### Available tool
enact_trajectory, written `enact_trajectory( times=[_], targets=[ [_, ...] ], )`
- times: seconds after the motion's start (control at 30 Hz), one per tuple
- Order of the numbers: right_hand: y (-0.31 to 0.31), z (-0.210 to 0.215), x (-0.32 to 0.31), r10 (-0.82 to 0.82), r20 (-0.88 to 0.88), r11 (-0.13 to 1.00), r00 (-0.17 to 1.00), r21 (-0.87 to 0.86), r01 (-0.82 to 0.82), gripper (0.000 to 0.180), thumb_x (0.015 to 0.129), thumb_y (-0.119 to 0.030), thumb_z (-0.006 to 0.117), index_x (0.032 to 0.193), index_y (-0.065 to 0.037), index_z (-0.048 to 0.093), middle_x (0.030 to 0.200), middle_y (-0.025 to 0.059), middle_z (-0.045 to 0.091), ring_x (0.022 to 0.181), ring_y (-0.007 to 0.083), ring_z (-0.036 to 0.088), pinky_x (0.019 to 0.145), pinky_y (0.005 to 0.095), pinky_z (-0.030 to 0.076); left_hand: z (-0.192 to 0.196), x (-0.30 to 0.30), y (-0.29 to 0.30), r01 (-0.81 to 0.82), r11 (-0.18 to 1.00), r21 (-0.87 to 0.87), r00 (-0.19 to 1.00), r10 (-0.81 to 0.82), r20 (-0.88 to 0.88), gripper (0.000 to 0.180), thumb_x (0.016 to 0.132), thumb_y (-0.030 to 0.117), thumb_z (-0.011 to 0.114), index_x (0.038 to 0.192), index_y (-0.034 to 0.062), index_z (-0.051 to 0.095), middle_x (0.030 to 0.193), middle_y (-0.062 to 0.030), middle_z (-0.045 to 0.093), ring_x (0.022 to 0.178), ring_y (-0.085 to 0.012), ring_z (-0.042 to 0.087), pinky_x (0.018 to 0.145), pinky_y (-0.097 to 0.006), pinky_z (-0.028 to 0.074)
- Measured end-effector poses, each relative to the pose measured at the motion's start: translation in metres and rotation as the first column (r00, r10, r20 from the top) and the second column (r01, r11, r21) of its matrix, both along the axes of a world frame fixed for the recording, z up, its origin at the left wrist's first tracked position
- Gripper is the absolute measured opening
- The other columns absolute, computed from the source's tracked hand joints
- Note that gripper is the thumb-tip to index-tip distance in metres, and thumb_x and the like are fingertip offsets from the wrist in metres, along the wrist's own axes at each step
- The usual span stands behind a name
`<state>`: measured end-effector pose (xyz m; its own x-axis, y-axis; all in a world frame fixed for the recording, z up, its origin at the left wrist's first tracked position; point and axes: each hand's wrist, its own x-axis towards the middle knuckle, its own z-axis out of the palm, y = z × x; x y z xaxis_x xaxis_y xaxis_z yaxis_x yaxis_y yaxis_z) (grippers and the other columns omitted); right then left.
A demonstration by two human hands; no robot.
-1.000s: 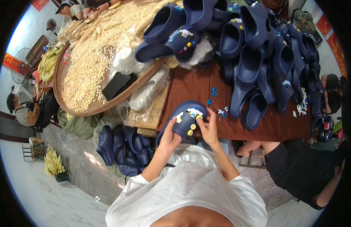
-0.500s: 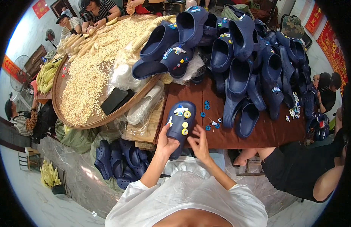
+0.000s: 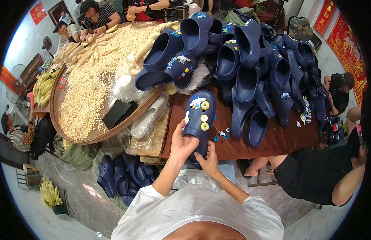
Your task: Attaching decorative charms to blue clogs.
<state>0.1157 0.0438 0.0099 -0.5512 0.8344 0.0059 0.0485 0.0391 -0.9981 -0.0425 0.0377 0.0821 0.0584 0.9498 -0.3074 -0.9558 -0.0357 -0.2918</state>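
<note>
A navy blue clog (image 3: 196, 116) with white and yellow charms on its upper is held up over the near table edge, toe pointing away. My left hand (image 3: 183, 143) grips it from the left, fingers partly inside the opening. My right hand (image 3: 209, 163) closes on the heel side, thumb on the rim. Just right of the clog, small blue flower charms (image 3: 221, 136) lie on the brown table cover (image 3: 237, 151). Beyond them rises a heap of navy clogs (image 3: 247, 82), several with charms fitted.
On the left, a round woven tray (image 3: 109, 136) holds corn kernels, cobs and a black phone (image 3: 119, 114). Bagged white shoes (image 3: 149, 118) lie beside it. More clogs (image 3: 123, 172) fill a sack below. White charms (image 3: 306, 110) lie farther right. Other people sit around.
The clog has been raised and moved slightly away from me and right. My right hand, earlier apart with spread fingers, now holds its heel side. The view has shifted a little.
</note>
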Motion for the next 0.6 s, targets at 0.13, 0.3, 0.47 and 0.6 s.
enact_trajectory(
  times=[0.13, 0.3, 0.47, 0.6],
  targets=[
    [-0.001, 0.012, -0.006, 0.033, -0.074, 0.992, 0.997, 0.121, -0.024, 0.063, 0.082, -0.001, 0.063, 0.134, 0.001, 0.026, 0.123, 0.0163, 0.05, 0.113, 0.0197, 0.053, 0.093, 0.0345, 0.047, 0.015, -0.005, 0.017, -0.032, 0.999, 0.017, 0.999, 0.031, 0.042, 0.043, 0.093, 0.027, 0.056, 0.125, -0.0012, 0.051, 0.131, -0.0187, 0.054, 0.125, -0.0305, 0.048, 0.112, -0.046, 0.029],
    [0.003, 0.005, -0.013, -0.02, -0.165, 0.999, 0.986, 0.03, 0.025, 0.066, 0.086, -0.005, 0.06, 0.138, 0.003, 0.02, 0.127, 0.0196, 0.047, 0.113, 0.0246, 0.053, 0.093, 0.0336, 0.047, 0.037, -0.004, 0.026, -0.083, 0.995, -0.051, 0.994, 0.086, 0.063, 0.046, 0.091, 0.023, 0.058, 0.128, -0.0019, 0.047, 0.133, -0.0186, 0.051, 0.127, -0.0301, 0.046, 0.112, -0.045, 0.029],
    [0.041, 0.031, -0.02, -0.125, -0.194, 0.938, 0.973, 0.296, 0.18, 0.052, 0.088, -0.003, 0.051, 0.135, 0.004, 0.031, 0.126, 0.0181, 0.048, 0.12, 0.0243, 0.046, 0.103, 0.0358, 0.036, 0.051, 0.017, 0.009, -0.092, 0.96, 0.263, 0.974, 0.142, -0.177, 0.048, 0.09, 0.019, 0.058, 0.13, -0.0036, 0.045, 0.136, -0.0182, 0.046, 0.133, -0.03, 0.036, 0.114, -0.042, 0.026],
    [0.094, 0.07, -0.026, -0.209, -0.241, 0.895, 0.948, 0.343, 0.285, 0.044, 0.093, -0.009, 0.045, 0.133, 0.005, 0.035, 0.127, 0.0176, 0.047, 0.117, 0.0244, 0.047, 0.102, 0.0343, 0.035, 0.04, 0.019, -0.02, 0.098, 0.953, 0.287, 0.737, 0.124, -0.664, 0.05, 0.089, 0.017, 0.059, 0.133, -0.0032, 0.044, 0.136, -0.017, 0.048, 0.13, -0.0308, 0.042, 0.109, -0.041, 0.035]
  ],
)
